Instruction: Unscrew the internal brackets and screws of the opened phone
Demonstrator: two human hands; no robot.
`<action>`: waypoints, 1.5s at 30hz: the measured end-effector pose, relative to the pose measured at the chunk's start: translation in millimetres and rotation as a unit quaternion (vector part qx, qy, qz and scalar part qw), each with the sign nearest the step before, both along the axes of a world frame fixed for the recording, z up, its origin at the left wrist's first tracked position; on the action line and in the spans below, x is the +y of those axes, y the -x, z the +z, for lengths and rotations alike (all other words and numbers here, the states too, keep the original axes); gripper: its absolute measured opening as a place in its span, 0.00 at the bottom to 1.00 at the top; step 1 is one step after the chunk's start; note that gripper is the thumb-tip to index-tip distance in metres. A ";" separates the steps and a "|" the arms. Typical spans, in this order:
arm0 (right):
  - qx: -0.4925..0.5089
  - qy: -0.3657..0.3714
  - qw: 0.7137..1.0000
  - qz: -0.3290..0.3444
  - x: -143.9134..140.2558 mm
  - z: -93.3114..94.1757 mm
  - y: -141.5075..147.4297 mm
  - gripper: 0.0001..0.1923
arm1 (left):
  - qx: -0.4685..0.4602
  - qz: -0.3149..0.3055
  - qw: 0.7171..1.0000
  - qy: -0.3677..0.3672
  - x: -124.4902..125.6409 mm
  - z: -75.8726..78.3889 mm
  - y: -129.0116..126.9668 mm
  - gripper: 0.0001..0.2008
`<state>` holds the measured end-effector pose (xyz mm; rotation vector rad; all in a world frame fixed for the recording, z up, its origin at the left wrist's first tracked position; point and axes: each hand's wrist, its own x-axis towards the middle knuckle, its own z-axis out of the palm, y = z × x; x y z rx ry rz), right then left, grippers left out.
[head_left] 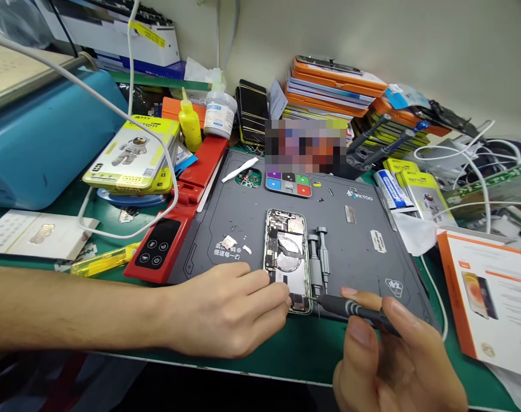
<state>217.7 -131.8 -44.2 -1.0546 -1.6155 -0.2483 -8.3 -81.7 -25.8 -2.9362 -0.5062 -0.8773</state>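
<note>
An opened smartphone (291,257) lies face up on the grey work mat (355,240), its inner boards and a round coil showing. My left hand (232,309) rests over the phone's lower left part, fingers curled and closed; the fingertips are partly hidden, and what they may pinch does not show. In my right hand (398,349) is a dark precision screwdriver (350,307), gripped between thumb and fingers. Its thin tip points left, to the lower right of the phone. Two grey screwdrivers (319,257) lie side by side just right of the phone.
Small loose parts (229,242) and a white plastic stick (240,170) lie on the mat. A red device with buttons (157,249) borders it at left. Battery boxes (134,151), a white cable (174,189), stacked orange cases (329,86) and a phone-printed box (492,309) stand around.
</note>
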 end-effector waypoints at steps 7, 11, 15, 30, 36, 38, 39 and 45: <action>0.006 0.038 0.999 0.001 -4.2 -3.0 -2.1 0.37 | 0.014 -0.004 1.000 -0.016 0.5 -0.4 0.9 0.13; 0.012 0.043 0.998 -0.036 -1.8 2.5 -6.2 0.33 | 0.009 -0.002 1.000 -0.018 0.2 -2.6 1.2 0.12; 0.144 0.080 0.984 -0.061 11.4 26.5 12.4 0.36 | 0.011 0.000 1.000 -0.021 1.2 -4.4 1.2 0.11; -0.052 0.317 0.941 0.106 63.3 50.4 54.6 0.10 | 0.035 0.002 0.999 0.021 4.4 -7.7 -1.9 0.10; -0.019 0.362 0.925 0.114 69.5 48.7 53.8 0.08 | 0.019 -0.002 1.000 0.024 5.2 -10.6 -0.8 0.09; -0.017 0.365 0.923 0.118 70.0 48.8 54.2 0.08 | 0.002 -0.010 1.000 0.027 5.3 -11.4 -0.3 0.08; -0.015 0.363 0.924 0.119 69.6 49.1 54.2 0.08 | -0.006 -0.013 1.000 0.027 5.3 -11.5 -0.1 0.07; 0.064 0.310 0.944 0.088 54.3 48.3 45.2 0.08 | -0.015 -0.016 0.999 0.028 4.3 -8.7 -0.3 0.06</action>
